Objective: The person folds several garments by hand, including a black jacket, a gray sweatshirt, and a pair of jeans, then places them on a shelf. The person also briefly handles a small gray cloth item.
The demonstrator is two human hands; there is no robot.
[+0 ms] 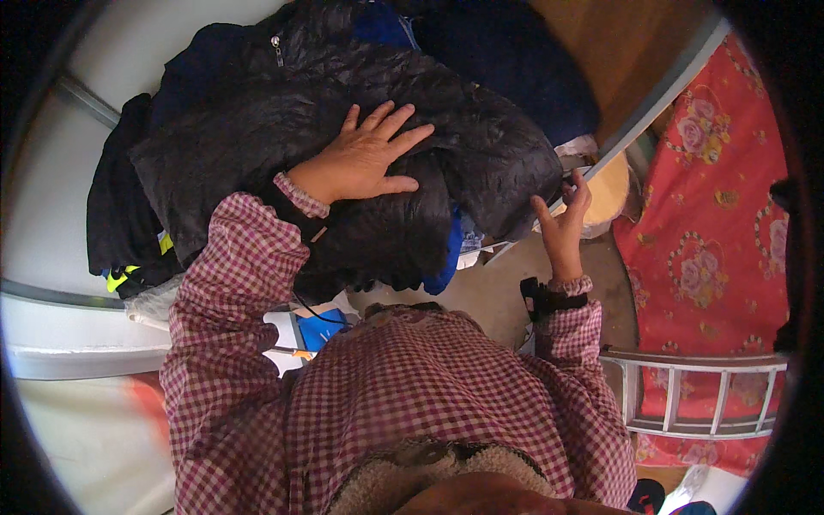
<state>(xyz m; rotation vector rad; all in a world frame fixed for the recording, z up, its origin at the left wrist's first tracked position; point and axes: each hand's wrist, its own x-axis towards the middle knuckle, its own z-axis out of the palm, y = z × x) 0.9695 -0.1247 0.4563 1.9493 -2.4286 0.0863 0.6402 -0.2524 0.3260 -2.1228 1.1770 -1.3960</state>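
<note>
A black padded jacket (257,129) lies crumpled on top of a pile of dark clothes, with a small metal zip pull (276,50) showing near its far end. My left hand (365,159) rests on the jacket, palm down and fingers spread. My right hand (566,227) is raised beside the jacket's right end, thumb and fingers apart. Its fingertips are at the grey edge of a brown panel (661,77); whether they touch it I cannot tell. Dark navy cloth (524,69) lies behind the jacket, and a blue garment (448,257) peeks out under its near side.
Red flowered cloth (695,232) covers the right side, with a metal ladder (704,399) along it. A round wooden piece (609,193) stands beyond my right hand. Pale panels (51,197) border the pile on the left. A blue item (319,330) lies by my left sleeve.
</note>
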